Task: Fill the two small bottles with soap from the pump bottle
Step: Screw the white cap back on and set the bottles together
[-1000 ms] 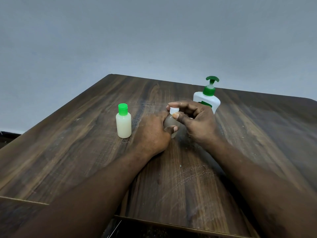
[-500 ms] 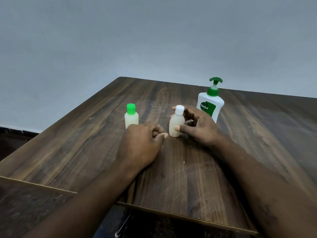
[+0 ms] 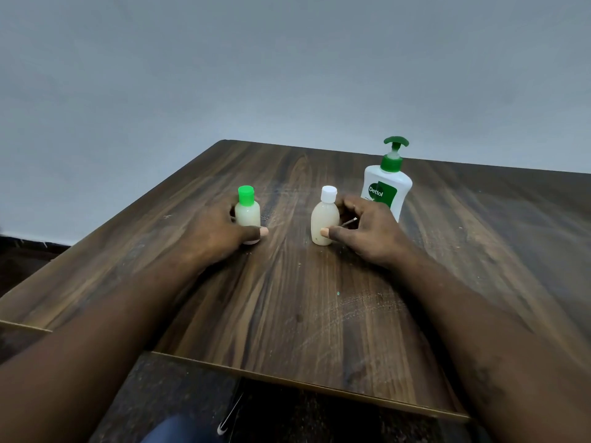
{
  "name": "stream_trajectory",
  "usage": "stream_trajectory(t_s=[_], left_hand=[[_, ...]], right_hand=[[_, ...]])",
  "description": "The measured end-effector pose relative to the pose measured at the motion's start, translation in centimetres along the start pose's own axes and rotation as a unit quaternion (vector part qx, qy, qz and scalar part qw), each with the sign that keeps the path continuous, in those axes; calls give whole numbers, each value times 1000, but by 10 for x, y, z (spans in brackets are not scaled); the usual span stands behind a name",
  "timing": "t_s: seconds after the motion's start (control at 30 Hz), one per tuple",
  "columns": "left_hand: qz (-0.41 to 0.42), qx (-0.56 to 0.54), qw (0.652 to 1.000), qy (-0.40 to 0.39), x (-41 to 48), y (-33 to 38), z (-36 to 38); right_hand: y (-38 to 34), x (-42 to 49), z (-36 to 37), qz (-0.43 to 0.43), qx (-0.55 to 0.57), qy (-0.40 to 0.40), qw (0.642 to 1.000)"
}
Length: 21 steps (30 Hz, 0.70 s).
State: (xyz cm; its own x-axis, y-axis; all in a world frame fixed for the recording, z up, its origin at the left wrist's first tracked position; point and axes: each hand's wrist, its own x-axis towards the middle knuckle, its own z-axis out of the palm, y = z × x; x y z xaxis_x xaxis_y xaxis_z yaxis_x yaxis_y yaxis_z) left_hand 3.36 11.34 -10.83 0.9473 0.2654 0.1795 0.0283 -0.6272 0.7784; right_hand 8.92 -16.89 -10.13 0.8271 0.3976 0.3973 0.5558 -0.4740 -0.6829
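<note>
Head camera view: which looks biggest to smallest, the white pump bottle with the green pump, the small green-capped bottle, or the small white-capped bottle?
1. The white pump bottle with green pump: largest.
2. The small white-capped bottle and small green-capped bottle: look alike; the left hand hides the green-capped one's base, so I won't rank them.

Wooden table (image 3: 303, 314); grey wall (image 3: 287, 75); shoe (image 3: 228, 420) on floor (image 3: 179, 388).

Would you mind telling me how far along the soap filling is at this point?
Both look filled: the green-capped bottle and the white-capped bottle stand closed on the table, pale soap inside. In hand: the left hand grips the green-capped one, the right hand the white-capped one. The pump bottle stands upright behind. Left: probably only letting go.
</note>
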Motion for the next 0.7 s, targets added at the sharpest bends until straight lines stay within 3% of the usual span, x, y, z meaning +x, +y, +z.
stream_trajectory(t_s=[0.1, 0.27, 0.47, 0.7], left_hand=[[31, 63, 997, -12, 11, 10, 12], [116, 39, 992, -35, 31, 28, 43], [186, 44, 981, 11, 44, 23, 65], [206, 46, 977, 36, 52, 13, 73]], right_hand=[[1, 2, 3, 3, -11, 6, 1000], [2, 5, 6, 8, -41, 36, 998], [7, 10, 12, 8, -70, 78, 994], [5, 12, 14, 17, -90, 86, 992]])
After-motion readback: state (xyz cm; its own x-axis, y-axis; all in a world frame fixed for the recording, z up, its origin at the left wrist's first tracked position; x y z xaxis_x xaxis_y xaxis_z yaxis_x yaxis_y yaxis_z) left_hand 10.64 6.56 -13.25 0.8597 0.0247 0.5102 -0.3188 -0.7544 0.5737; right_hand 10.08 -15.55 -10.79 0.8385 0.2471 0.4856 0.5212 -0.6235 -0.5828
